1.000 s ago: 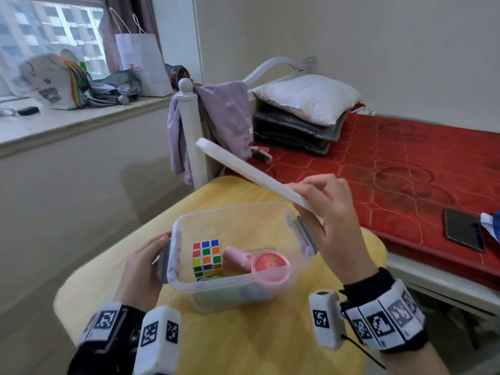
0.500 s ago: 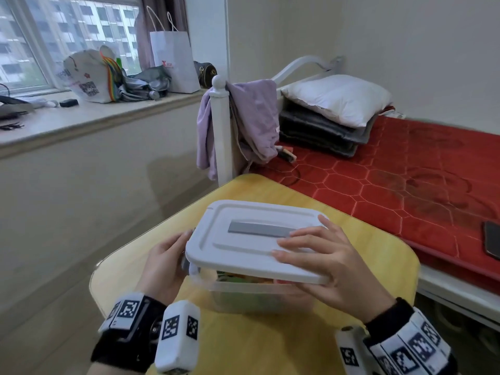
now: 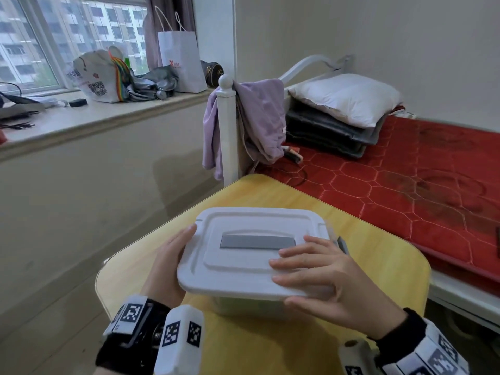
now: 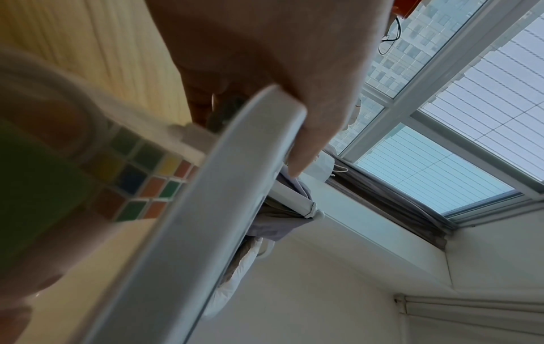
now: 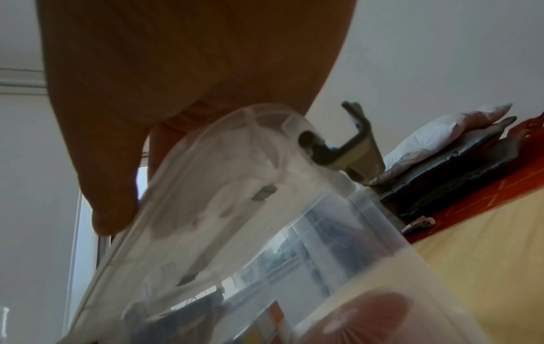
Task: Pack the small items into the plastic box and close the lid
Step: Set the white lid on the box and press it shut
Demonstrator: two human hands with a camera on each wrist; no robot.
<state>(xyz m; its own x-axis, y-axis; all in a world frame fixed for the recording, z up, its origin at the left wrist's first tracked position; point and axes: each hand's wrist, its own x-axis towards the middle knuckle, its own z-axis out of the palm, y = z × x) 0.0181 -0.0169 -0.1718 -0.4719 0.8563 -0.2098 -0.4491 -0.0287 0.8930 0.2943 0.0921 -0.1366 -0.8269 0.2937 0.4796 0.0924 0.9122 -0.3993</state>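
A clear plastic box (image 3: pixel 243 307) stands on the yellow table (image 3: pixel 378 266) with its white lid (image 3: pixel 251 253) lying flat on top. My left hand (image 3: pixel 173 255) grips the box's left end, thumb up on the lid's edge (image 4: pixel 220 197) and fingers curled beneath it. My right hand (image 3: pixel 297 282) presses on the lid's near right corner with spread straight fingers, thumb against the front rim. The grey right latch (image 3: pixel 342 244) (image 5: pixel 353 151) sticks out, unclipped. Through the walls I see a colour cube (image 4: pixel 141 177) (image 5: pixel 273 321) and a pink fan (image 5: pixel 368 318).
A bed with a red mattress (image 3: pixel 405 198) borders the table's right and far side. A white bedpost (image 3: pixel 226 131) draped with a purple garment (image 3: pixel 259 117) stands just beyond the table. Bags (image 3: pixel 100 77) sit on the windowsill at the left.
My right hand swung the tilted lid down over the open box, and it now lies flat on the rim. My left hand stayed at the box's left end.
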